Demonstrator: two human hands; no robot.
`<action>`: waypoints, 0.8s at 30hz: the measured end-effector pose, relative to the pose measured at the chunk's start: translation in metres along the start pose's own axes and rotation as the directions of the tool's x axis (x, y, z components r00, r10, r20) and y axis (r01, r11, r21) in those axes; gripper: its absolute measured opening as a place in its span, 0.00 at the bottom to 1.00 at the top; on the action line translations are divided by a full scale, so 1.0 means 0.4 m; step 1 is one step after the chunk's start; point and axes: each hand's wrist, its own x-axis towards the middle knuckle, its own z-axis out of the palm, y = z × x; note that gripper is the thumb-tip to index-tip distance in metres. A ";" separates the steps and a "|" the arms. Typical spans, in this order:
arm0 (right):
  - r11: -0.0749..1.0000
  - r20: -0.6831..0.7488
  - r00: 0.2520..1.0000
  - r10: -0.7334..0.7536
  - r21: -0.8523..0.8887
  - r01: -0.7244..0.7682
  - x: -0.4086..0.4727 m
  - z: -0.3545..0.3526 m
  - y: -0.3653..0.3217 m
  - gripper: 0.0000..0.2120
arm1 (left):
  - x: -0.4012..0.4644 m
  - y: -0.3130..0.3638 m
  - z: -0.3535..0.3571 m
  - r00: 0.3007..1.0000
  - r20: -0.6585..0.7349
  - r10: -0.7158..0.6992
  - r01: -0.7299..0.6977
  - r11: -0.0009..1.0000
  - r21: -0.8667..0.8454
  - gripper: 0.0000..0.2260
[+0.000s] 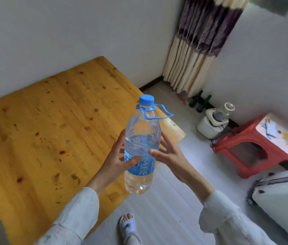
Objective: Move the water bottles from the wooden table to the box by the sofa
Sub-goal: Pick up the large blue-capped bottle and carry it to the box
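- The room has plain white walls and a pale, faintly ribbed floor (168,206); a pleated curtain (198,46) in cream and purple bands hangs in the corner.
- To my left lies the wooden worktop (47,131), a yellow-varnished slab of planks with dark knots and scuffs, its near and left edges cut off by the frame.
- I hold one water bottle (140,149) upright in the air, past the worktop's right edge and above the floor.
- The water bottle is clear, ribbed plastic, rounded at the shoulder, with a blue screw cap (146,99), a thin blue carry loop sticking out to the right and a blue label whose lettering is partly covered by my thumb.
- My left hand (116,156) presses on the bottle's left side, thumb across the label, fingers hidden behind the plastic.
- My right hand (168,152) presses on the right side, fingers spread wide, thumb on the front just above the label.
- Both sleeves (76,214) are a crinkled off-white fabric.
- Below, one foot in a pale slipper (128,225) shows on the floor.
- A red plastic stool (249,144) stands by the right wall, with a stained white sheet on its seat; I cannot read it.
- Behind it sits a white appliance (210,124) with a clear jar; its kind is hard to make out.
- Dark green glass bottles (199,101) stand near the curtain, blurred.
- A white, rounded case (281,197) is cut off at the right edge.
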 end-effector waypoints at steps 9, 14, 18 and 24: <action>0.969 -0.497 0.850 -0.177 0.062 0.238 -0.560 -0.341 -0.009 0.31 | -0.129 0.243 0.544 0.889 0.398 0.228 -0.262 0.965 0.033 0.39; 0.957 -0.663 0.717 -0.218 -0.001 0.290 -0.976 -0.495 0.036 0.30 | -0.335 0.326 0.896 0.731 0.607 0.311 -0.337 0.938 -0.075 0.41; 0.956 -0.789 0.584 -0.191 -0.014 0.294 -1.279 -0.581 0.097 0.31 | -0.501 0.360 1.153 0.565 0.754 0.335 -0.366 0.921 -0.135 0.40; 0.951 -0.946 0.303 -0.117 -0.018 0.309 -1.679 -0.683 0.211 0.35 | -0.724 0.396 1.543 0.248 0.917 0.312 -0.375 0.904 -0.206 0.36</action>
